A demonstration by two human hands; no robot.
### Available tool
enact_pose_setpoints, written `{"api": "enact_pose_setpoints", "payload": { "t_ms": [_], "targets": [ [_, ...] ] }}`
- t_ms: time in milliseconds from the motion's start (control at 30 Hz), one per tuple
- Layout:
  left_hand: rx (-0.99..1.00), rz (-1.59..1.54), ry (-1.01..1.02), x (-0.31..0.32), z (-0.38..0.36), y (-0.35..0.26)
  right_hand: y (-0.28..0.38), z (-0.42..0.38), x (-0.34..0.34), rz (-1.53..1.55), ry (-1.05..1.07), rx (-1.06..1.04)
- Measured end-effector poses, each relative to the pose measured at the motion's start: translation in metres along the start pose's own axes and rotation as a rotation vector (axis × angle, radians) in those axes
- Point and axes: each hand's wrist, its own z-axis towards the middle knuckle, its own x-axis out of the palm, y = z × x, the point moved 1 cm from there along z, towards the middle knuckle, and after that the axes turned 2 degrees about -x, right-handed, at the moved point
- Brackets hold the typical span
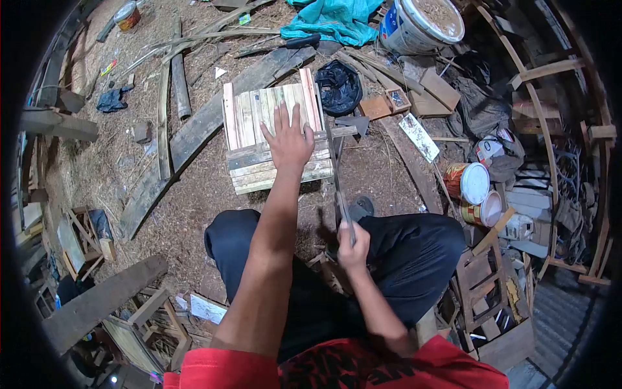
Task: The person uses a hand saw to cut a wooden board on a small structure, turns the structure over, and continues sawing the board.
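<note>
A small slatted wooden box [249,176] stands on the ground in front of my knees. My left hand [289,142] lies on its top with fingers spread, pressing over a thin wooden strip [345,131] that crosses the slats and sticks out past the right side. Low on the right, my right hand [354,249] is closed around the handle of a handsaw [337,188]. The saw's narrow blade points away from me along the box's right side and meets the strip near the box's edge. My fingers hide part of the handle.
Beyond the box lie long planks [175,152] and a black plastic bag [338,89]. A large white bucket [414,32] and a teal tarp [334,23] are at the back. Paint cans [476,183] and wood scraps fill the right side. Sawdust and shavings cover the ground.
</note>
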Motion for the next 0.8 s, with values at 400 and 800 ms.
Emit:
{"api": "enact_pose_setpoints", "payload": {
  "t_ms": [400, 800],
  "targets": [
    [-0.010, 0.008, -0.019, 0.003, 0.000, 0.000, -0.003, -0.007, -0.004, 0.052, 0.010, 0.031],
    [-0.024, 0.006, 0.045, 0.002, -0.006, 0.000, 0.006, -0.005, -0.001, 0.095, 0.009, 0.085]
  ]
}}
